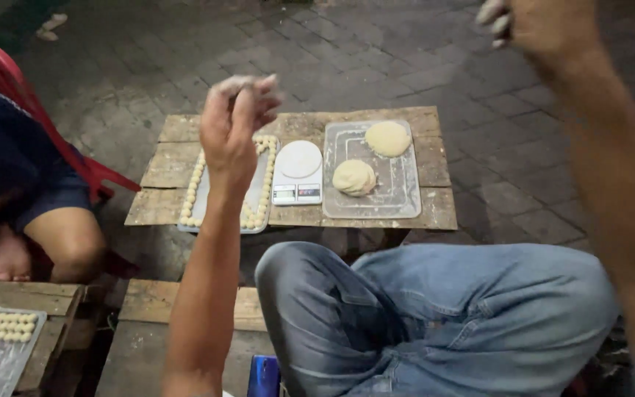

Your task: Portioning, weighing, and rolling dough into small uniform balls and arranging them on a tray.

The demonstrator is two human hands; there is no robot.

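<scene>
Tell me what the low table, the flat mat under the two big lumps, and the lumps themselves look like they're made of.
The low table looks like rough, unfinished wood: worn grey-brown planks with gaps between them. The mat seems to be translucent plastic or silicone, smooth and dusted white. The two lumps look like soft pale dough, matte and slightly dimpled.

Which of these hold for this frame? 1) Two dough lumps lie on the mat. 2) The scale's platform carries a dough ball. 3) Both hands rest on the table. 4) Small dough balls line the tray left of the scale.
1) True: two dough lumps lie on the mat.
2) False: the scale has a bare platform.
3) False: the left hand and right hand are raised above the wooden table.
4) True: small dough balls edge the tray.
</scene>
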